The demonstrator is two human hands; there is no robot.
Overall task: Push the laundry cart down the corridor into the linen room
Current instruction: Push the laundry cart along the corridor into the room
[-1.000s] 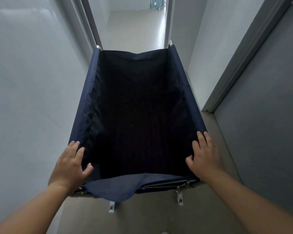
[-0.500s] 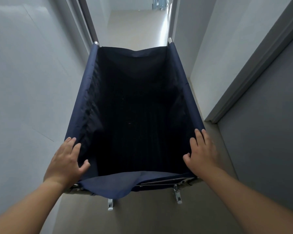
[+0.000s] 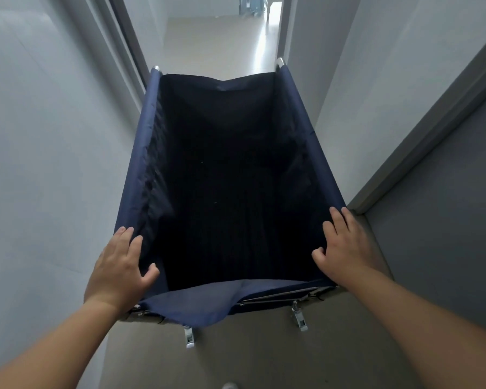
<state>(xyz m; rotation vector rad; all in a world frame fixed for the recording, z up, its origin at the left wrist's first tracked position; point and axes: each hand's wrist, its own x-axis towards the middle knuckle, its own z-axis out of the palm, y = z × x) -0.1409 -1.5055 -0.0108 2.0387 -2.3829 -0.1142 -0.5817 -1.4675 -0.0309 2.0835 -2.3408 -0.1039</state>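
While the laundry cart [image 3: 152,130] faces ahead, both hands grip its near corners.

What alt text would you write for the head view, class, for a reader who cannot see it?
Two bare hands, left hand and right hand, rest on the near corners of a navy fabric laundry cart in a narrow corridor. Its dark interior looks empty. Pale walls flank it, a grey door stands on the right, and an open doorway lies ahead.

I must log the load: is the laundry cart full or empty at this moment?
Empty, as far as it shows: the laundry cart shows only bare dark lining down to its bottom, with no linen visible.
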